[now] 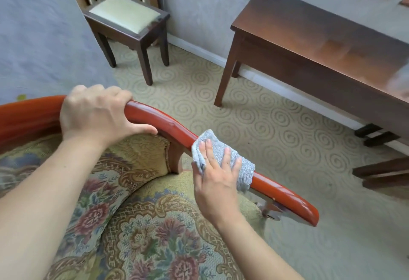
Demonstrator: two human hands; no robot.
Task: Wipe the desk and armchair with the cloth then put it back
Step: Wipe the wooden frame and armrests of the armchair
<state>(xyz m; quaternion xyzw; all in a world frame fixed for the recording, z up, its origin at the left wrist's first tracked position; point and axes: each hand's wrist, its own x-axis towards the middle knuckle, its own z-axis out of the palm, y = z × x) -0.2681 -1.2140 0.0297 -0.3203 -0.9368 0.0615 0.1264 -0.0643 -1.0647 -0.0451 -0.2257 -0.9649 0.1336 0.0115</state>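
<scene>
From the head camera, your left hand (95, 113) curls over the glossy red-brown wooden rail of the armchair (155, 224), fingers wrapped across its top and thumb hooked underneath. Your right hand (215, 182) lies flat, fingers straight and spread, pressing the cloth (243, 169) onto the sloping armrest of the same rail. The cloth is a nubby blue-grey terry, bunched and draped over the wood. The armchair's seat and back are floral tapestry with scrolled borders. Across the swirl-patterned carpet (254, 124) stands the dark polished wooden desk (309, 43), its right end blurred, so what sits there is unclear. A dark wooden chair (124, 14) with a pale cushioned seat stands by the wall.
</scene>
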